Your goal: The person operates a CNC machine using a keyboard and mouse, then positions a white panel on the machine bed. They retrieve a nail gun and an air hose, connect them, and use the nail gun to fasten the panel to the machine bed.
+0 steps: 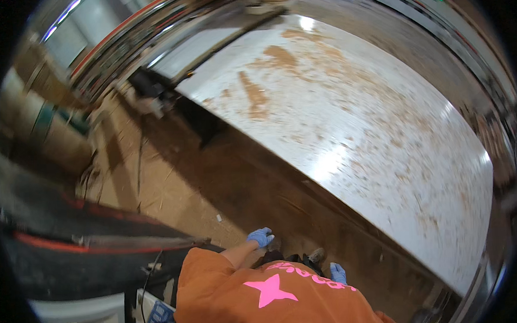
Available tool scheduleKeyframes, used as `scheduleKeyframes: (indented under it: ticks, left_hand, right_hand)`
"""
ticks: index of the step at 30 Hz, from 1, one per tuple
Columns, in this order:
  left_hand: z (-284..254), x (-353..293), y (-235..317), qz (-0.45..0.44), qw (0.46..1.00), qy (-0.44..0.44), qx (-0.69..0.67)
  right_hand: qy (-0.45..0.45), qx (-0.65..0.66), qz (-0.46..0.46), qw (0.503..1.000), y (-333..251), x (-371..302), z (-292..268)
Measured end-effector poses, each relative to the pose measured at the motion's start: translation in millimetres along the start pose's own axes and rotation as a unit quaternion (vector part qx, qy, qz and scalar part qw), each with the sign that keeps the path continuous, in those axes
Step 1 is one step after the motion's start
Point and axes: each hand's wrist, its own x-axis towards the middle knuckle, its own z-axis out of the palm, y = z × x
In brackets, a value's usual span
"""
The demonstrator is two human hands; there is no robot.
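Note:
My left hand, in a blue glove, hangs beside my body over the dusty floor. Its fingers are loosely stretched and nothing shows in them. On the other side, my right hand wears a blue glove too and is partly hidden behind my orange shirt. The visible fingers look loose, with nothing seen in them. A large white tabletop, scattered with brown sawdust and chips, is nearest to the right hand. Neither hand touches it.
Sawdust covers the floor. A dark machine body with a red stripe stands close on the left. A black bracket sticks out at the table's left corner, and a dark rail runs along its far left edge.

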Motion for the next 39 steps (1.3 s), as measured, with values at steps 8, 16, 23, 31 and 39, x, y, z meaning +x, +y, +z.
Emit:
scheduleKeyframes:
  ticks: [8,16,23,31,39]
  left_hand:
    - [53,20,117,0.177,0.963,-0.133,0.156]
    - [288,21,279,0.281,0.887,-0.251,0.266]
    - [475,-56,449,0.358,0.808,-0.359,0.300]
    - [640,-35,629,0.366,0.798,-0.391,0.278]
    - [771,-51,838,0.435,0.736,-0.398,0.334]
  right_hand:
    - [0.145,0.072,0.254,0.954,113,-127,-34]
    - [0.324,0.208,0.356,0.851,322,-270,-96]
    - [0.382,0.201,0.327,0.841,383,-319,-194]
    - [0.458,0.358,0.247,0.775,508,-272,-355]
    - [0.365,0.314,0.448,0.753,613,-317,-409]
